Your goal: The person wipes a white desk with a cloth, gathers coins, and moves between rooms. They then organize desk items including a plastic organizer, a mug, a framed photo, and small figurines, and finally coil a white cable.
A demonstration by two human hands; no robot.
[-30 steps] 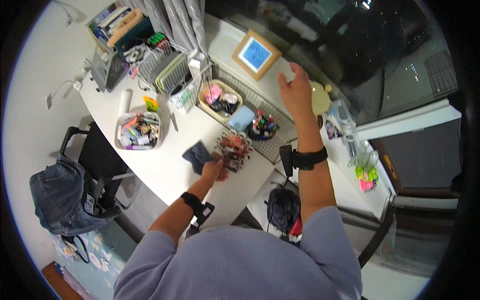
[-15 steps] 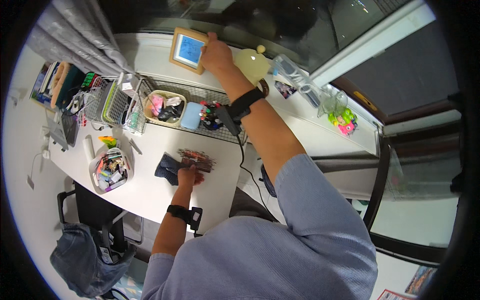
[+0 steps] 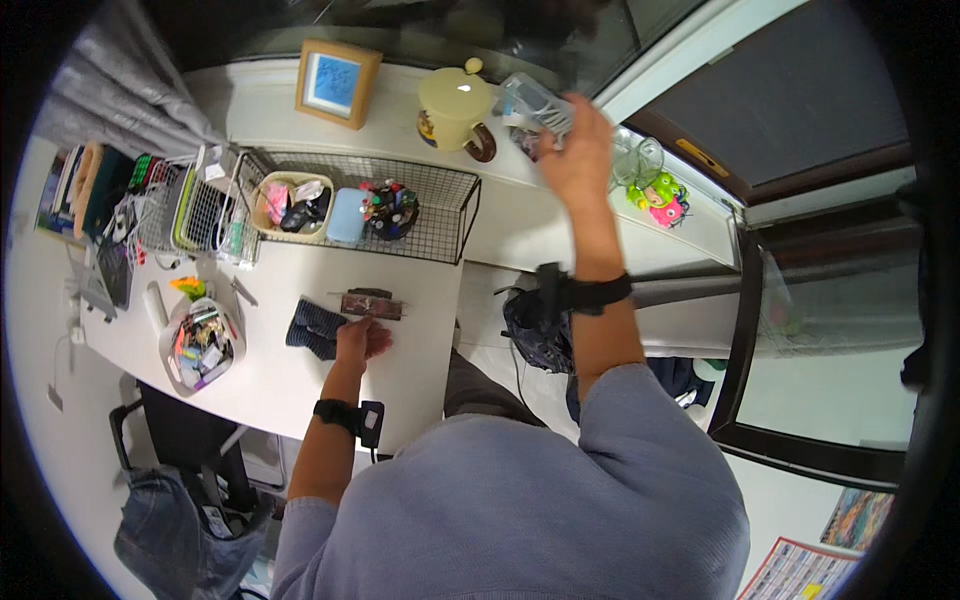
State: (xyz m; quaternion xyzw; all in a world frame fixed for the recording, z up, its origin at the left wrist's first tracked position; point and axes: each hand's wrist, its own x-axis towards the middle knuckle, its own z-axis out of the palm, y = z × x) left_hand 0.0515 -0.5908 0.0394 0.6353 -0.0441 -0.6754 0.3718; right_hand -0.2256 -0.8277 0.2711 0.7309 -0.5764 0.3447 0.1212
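My left hand (image 3: 362, 338) rests on the white desk (image 3: 420, 330), fingers touching a small brown rack (image 3: 372, 304) of little items, with a dark blue folded cloth (image 3: 312, 327) just to its left. My right hand (image 3: 578, 152) reaches far up to the window sill (image 3: 400, 110) and grips a clear, greyish boxy object (image 3: 535, 102), blurred by motion. A cream lidded mug (image 3: 455, 107) stands left of that hand and small green and pink toy figures (image 3: 660, 195) right of it. Both wrists carry black bands.
A black wire basket (image 3: 440, 215) on the desk holds a beige bin, a light blue box and a pen cup. A framed picture (image 3: 337, 82) stands on the sill. A clear tub (image 3: 200, 345) of small items sits at the left, a dark bag (image 3: 535, 325) lies below the desk.
My right hand has moved right along the sill, from the framed picture past the mug, and now grips the clear object. My left hand stays on the rack. The view has swung right.
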